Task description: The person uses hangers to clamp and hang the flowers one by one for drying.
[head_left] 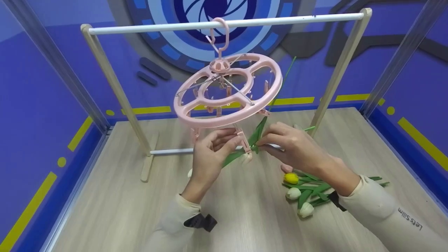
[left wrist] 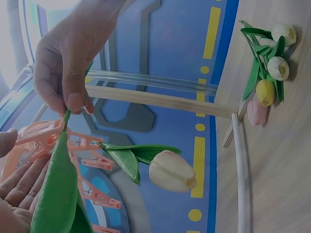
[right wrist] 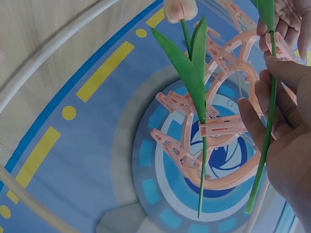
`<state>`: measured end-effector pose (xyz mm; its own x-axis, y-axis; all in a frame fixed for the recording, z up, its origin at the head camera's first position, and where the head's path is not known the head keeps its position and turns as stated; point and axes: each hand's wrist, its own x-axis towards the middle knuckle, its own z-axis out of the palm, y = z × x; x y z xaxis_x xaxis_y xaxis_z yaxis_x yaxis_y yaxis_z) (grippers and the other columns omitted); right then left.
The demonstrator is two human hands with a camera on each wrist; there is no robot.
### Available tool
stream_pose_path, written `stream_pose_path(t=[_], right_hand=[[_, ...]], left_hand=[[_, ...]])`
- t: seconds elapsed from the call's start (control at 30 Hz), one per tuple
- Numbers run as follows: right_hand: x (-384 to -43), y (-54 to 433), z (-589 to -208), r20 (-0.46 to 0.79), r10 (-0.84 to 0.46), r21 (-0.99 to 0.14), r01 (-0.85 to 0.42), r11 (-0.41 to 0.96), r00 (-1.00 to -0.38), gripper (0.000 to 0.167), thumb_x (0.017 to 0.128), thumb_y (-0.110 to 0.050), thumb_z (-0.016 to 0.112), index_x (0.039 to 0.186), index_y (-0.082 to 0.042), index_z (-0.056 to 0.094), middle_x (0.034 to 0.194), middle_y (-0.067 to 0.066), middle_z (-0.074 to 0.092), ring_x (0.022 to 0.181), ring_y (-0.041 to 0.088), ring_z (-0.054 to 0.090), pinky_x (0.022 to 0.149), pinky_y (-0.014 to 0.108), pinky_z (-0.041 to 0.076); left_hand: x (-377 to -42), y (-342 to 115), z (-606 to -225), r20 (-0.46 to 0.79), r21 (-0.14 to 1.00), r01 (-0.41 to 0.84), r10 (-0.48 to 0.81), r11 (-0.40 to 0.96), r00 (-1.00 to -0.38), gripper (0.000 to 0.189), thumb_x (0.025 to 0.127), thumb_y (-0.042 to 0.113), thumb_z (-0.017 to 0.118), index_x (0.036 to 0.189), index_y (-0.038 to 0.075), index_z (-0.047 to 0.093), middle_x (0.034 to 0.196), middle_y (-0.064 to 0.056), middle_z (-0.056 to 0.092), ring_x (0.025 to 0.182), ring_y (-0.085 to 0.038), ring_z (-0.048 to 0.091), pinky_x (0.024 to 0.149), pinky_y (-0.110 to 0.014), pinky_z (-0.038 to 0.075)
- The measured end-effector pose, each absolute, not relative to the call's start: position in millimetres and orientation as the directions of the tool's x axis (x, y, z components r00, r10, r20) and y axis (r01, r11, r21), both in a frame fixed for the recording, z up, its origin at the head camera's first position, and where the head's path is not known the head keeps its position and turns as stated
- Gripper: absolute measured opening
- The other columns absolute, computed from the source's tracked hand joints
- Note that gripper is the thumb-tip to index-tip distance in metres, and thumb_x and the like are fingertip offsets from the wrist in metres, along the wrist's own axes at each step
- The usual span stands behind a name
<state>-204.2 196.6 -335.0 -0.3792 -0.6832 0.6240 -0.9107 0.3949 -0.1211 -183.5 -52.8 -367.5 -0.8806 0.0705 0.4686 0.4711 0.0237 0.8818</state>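
Note:
My left hand (head_left: 213,150) pinches a pink clothespin (head_left: 245,141) hanging from the round pink clip hanger (head_left: 227,120). My right hand (head_left: 295,145) pinches the green stem (right wrist: 270,126) of a tulip right at that clothespin's jaws. This tulip's broad leaf (left wrist: 56,187) reaches past the left hand; a bit of white bloom (head_left: 190,173) shows beside the left wrist. A second tulip (left wrist: 172,171), pale with green leaves, hangs bloom-down from another clothespin (right wrist: 223,127) of the hanger, its stem upward.
The hanger's hook (head_left: 224,35) loops over the white bar (head_left: 280,21) of a wooden-legged rack (head_left: 115,87). On the table at right lie several tulips, among them a yellow one (head_left: 291,178), a pink one (head_left: 286,168) and white ones (head_left: 306,210). Blue printed walls (head_left: 42,87) enclose the table.

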Motion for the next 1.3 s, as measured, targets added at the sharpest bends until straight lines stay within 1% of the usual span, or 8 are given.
stream_pose_path(t=[0.2,0.4,0.63,0.87,0.9,1.03,1.17,1.3], right_hand=[[-204,200,-336,0.62,-0.671,-0.148,-0.901,0.408,-0.406,0.031,0.08,0.005,0.09,0.106,-0.008,0.08,0.102,0.003,0.072,0.091,0.019,0.066,0.077,0.031,0.063],[-206,208,-335,0.626,-0.662,-0.17,-0.9,0.401,-0.413,0.033,0.079,0.008,0.09,0.106,-0.008,0.08,0.1,0.002,0.071,0.091,0.018,0.065,0.085,0.013,0.054],[-208,220,-334,0.64,-0.66,-0.157,-0.908,0.389,-0.394,0.033,0.079,0.011,0.088,0.105,-0.009,0.079,0.098,0.001,0.071,0.089,0.018,0.064,0.081,0.017,0.056],[-213,231,-335,0.668,-0.65,-0.125,-0.916,0.382,-0.362,0.036,0.076,0.012,0.09,0.103,-0.009,0.079,0.097,0.002,0.071,0.087,0.02,0.064,0.088,0.008,0.049],[-214,232,-335,0.672,-0.65,-0.123,-0.918,0.376,-0.356,0.034,0.077,0.01,0.09,0.103,-0.008,0.079,0.096,0.002,0.072,0.087,0.02,0.064,0.088,0.008,0.049],[-219,237,-336,0.688,-0.65,-0.104,-0.93,0.352,-0.323,0.008,0.097,-0.014,0.079,0.102,-0.007,0.079,0.096,0.003,0.072,0.086,0.022,0.063,0.085,0.01,0.051],[-222,242,-335,0.692,-0.65,-0.085,-0.93,0.358,-0.314,0.034,0.107,-0.035,0.06,0.101,-0.007,0.079,0.096,0.004,0.072,0.086,0.022,0.064,0.085,0.011,0.051],[-222,246,-333,0.68,-0.654,-0.085,-0.922,0.378,-0.331,0.036,0.108,-0.036,0.058,0.102,-0.008,0.079,0.097,0.003,0.072,0.087,0.021,0.065,0.085,0.01,0.049]], left_hand=[[-182,-66,-368,0.464,0.884,0.466,0.042,0.044,-0.885,0.029,0.098,0.013,0.079,0.124,0.0,0.073,0.117,-0.006,0.077,0.107,-0.019,0.075,0.095,-0.036,0.061],[-181,-78,-369,0.464,0.885,0.461,-0.029,0.07,-0.885,0.027,0.097,0.013,0.08,0.121,0.001,0.074,0.114,-0.007,0.077,0.103,-0.02,0.075,0.092,-0.036,0.062],[-180,-95,-373,0.453,0.892,0.446,-0.14,0.074,-0.881,0.023,0.096,0.011,0.081,0.116,0.002,0.076,0.102,-0.007,0.075,0.093,-0.024,0.072,0.082,-0.031,0.062],[-183,-106,-381,0.433,0.901,0.413,-0.219,0.13,-0.874,0.024,0.095,0.012,0.082,0.117,0.002,0.075,0.102,-0.007,0.076,0.094,-0.022,0.071,0.08,-0.026,0.06],[-184,-107,-383,0.428,0.903,0.406,-0.226,0.139,-0.875,0.025,0.095,0.012,0.082,0.117,0.003,0.075,0.103,-0.007,0.076,0.095,-0.022,0.07,0.08,-0.026,0.06],[-190,-107,-388,0.415,0.909,0.393,-0.246,0.137,-0.876,0.027,0.093,0.011,0.084,0.117,0.002,0.075,0.108,-0.008,0.075,0.1,-0.023,0.071,0.084,-0.029,0.061],[-196,-104,-392,0.397,0.917,0.372,-0.226,0.145,-0.89,0.031,0.092,0.012,0.086,0.118,0.002,0.074,0.114,-0.009,0.074,0.107,-0.025,0.07,0.091,-0.032,0.061],[-201,-100,-395,0.385,0.92,0.363,-0.178,0.146,-0.905,0.031,0.092,0.016,0.087,0.117,0.003,0.074,0.115,-0.009,0.074,0.112,-0.026,0.07,0.097,-0.038,0.06]])
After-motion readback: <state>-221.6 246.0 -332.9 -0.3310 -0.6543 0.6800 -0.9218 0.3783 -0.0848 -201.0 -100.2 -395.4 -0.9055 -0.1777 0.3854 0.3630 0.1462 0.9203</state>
